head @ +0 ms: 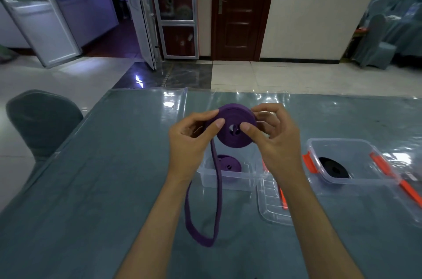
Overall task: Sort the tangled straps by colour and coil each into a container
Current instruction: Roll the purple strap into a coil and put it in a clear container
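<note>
Fingers of both hands are pinched on a purple strap coil [236, 128], held above the table: left hand [194, 139] at its 9 o'clock, right hand [274, 139] at 3. A loose tail [201, 217] is left hanging, uncoiled. One purple coil [228, 165] is already stowed in the near container [228, 181]; a black coil [333, 168] in the container [356, 153] at 3 o'clock.

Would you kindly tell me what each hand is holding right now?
Left hand: pinching the coiled purple fabric strap.
Right hand: gripping the same coil.
</note>
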`<state>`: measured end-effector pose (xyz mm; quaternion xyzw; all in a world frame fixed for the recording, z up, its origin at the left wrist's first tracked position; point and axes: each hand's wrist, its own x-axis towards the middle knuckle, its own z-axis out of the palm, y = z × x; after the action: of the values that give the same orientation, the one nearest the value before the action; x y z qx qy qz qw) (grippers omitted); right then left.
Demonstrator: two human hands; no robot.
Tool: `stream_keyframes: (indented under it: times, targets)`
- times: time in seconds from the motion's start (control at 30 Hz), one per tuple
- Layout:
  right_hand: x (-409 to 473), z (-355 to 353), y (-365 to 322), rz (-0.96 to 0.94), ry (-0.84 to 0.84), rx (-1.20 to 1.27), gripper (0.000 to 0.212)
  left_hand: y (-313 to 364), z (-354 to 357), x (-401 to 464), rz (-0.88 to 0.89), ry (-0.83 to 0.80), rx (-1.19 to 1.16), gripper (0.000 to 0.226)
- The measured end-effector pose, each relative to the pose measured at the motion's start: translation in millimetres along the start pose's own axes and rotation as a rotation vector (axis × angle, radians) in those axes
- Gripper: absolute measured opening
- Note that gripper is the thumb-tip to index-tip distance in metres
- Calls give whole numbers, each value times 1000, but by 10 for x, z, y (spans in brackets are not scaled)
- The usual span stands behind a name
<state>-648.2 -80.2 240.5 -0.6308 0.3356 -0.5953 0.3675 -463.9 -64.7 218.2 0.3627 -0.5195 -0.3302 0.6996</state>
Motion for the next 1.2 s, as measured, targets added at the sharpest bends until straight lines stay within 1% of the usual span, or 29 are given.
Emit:
stream_keyframes:
  times: [0.03, 0.1, 0.17, 0.23, 0.3, 0.33, 0.4, 0.47, 0.57, 0.63, 0.7, 0.77, 0.8, 0.87, 0.93, 0.97, 1.03, 1.07, 1.1, 1.2]
  targets:
    - [-14, 15, 19, 6, 20, 23, 29, -1, -21, 18, -29, -19, -7, 27]
    - [-62, 34, 54, 79, 45, 110, 25, 18, -80, 69, -72, -76, -10, 30]
    - [-88, 22, 66, 160, 2, 175, 27, 36, -113, 98, -66, -107, -19, 30]
    - [-77, -17, 62, 204, -79, 159, 34, 40, -90, 83, -62, -72, -26, 26]
    - [-59, -42, 31, 184, -121, 146, 31, 28, -58, 43, -97, -33, -54, 22]
    - [-51, -51, 24, 148, -116, 146, 30, 23, -57, 32, -120, -48, -68, 22]
    - [-49, -65, 22, 108, -83, 161, 29, 36, -82, 37, -156, -125, -75, 27]
    - [-46, -77, 19, 158, -86, 178, 25, 50, -104, 53, -148, -155, -83, 31]
    - [-12, -120, 24, 253, -129, 148, 33, 12, -78, 25, -108, -76, -64, 26]
    - [2, -128, 25, 194, -125, 91, 31, -63, -70, -55, -143, -56, -81, 24]
    - [-23, -109, 30, 135, -101, 91, 30, -117, -104, -119, -194, -93, -93, 31]
    - [-57, -109, 56, 173, -94, 141, 25, -129, -139, -136, -206, -108, -83, 36]
    - [-66, -118, 55, 214, -119, 151, 24, -127, -150, -136, -192, -90, -78, 35]
    - [-58, -152, 46, 274, -185, 118, 31, -117, -144, -149, -152, -18, -63, 29]
    - [-58, -162, 33, 260, -179, 108, 34, -114, -113, -175, -141, 29, -67, 26]
    - [-66, -153, 34, 224, -152, 125, 34, -109, -105, -184, -155, 19, -81, 26]
    - [-93, -126, 63, 178, -90, 182, 29, -93, -117, -185, -201, -71, -103, 34]
    - [-106, -118, 78, 189, -70, 210, 28, -80, -127, -176, -209, -111, -104, 38]
    - [-115, -122, 92, 218, -70, 234, 29, -65, -133, -170, -199, -115, -96, 39]
    - [-103, -185, 118, 289, -159, 241, 41, -42, -87, -175, -107, 20, -65, 30]
